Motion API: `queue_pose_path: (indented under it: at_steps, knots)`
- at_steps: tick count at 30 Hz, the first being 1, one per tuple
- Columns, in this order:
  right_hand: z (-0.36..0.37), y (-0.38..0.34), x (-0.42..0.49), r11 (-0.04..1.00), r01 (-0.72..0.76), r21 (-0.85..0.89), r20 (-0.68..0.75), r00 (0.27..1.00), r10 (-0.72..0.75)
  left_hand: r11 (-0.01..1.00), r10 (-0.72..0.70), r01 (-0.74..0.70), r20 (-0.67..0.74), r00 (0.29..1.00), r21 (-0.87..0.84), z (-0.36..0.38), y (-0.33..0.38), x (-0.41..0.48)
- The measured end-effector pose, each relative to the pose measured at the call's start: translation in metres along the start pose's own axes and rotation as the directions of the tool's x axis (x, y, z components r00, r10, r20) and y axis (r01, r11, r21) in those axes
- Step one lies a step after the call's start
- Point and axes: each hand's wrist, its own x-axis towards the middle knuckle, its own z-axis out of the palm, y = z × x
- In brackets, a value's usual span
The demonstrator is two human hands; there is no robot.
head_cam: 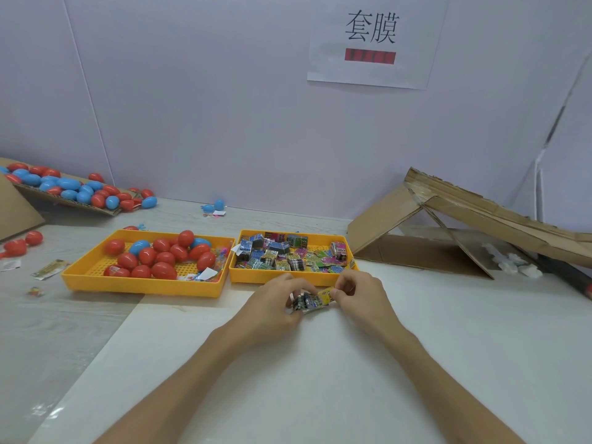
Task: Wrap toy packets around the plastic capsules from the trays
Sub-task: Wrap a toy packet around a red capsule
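1. Left hand (278,302) and right hand (358,294) meet just in front of the packet tray (266,277), each pinching one end of a single packet (312,302). Both are grasping; neither is free.
2. The packet sits between the two hands, low over the white sheet (320,379); whether it touches the sheet I cannot tell. Its long axis runs left–right, hand to hand. The yellow end lies at the right fingertips, the dark end at the left.
3. No capsule shows inside the packet; hidden or absent, cannot tell.
4. Capsules (160,254) lie in the other tray (141,286), ahead and well to the left of the left hand, which is the nearer one.
5. Judgement: the next reach for a capsule likely falls to the left hand while the right holds the packet.
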Motion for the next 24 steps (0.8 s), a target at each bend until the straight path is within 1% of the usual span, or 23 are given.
queue_pose_path:
  at_steps: [6,8,11,13,16,18,21,22,24]
  knots:
    - [-0.002,0.000,0.002,0.999,0.004,-0.039,-0.008,1.000,-0.004,1.000,-0.004,0.004,0.000,1.000,0.003,0.000,0.000,0.001]
    - [-0.005,0.003,0.003,0.997,-0.008,-0.071,-0.052,0.999,0.004,1.000,-0.018,0.018,0.003,1.000,0.001,0.000,-0.001,0.001]
    - [-0.019,0.014,0.008,0.995,-0.068,-0.075,-0.173,0.984,0.054,0.999,-0.043,0.043,0.005,0.999,-0.002,0.000,-0.003,0.000]
    - [-0.028,0.021,0.009,0.997,-0.077,-0.022,-0.228,0.971,0.070,0.999,-0.036,0.036,-0.008,0.999,-0.003,0.000,-0.003,-0.001]
    - [-0.032,0.020,0.009,0.996,-0.030,0.081,-0.250,0.967,0.050,0.999,-0.031,0.031,-0.022,0.999,0.025,0.001,-0.003,-0.002]
    - [-0.029,0.014,0.009,0.987,0.003,0.161,-0.229,0.973,0.035,0.999,-0.037,0.038,-0.029,0.999,0.030,0.000,-0.003,-0.003]
    - [-0.025,0.006,0.007,0.943,0.058,0.329,-0.174,0.985,0.000,0.998,-0.034,0.029,-0.069,0.997,-0.061,-0.005,-0.002,-0.002]
    - [-0.024,0.004,0.006,0.919,0.068,0.389,-0.151,0.989,-0.010,0.995,-0.028,0.018,-0.099,0.995,-0.099,-0.007,-0.001,-0.002]
    - [-0.022,0.002,0.005,0.879,0.068,0.472,-0.105,0.994,-0.020,0.990,-0.021,-0.007,-0.202,0.979,-0.138,-0.012,0.001,-0.002]
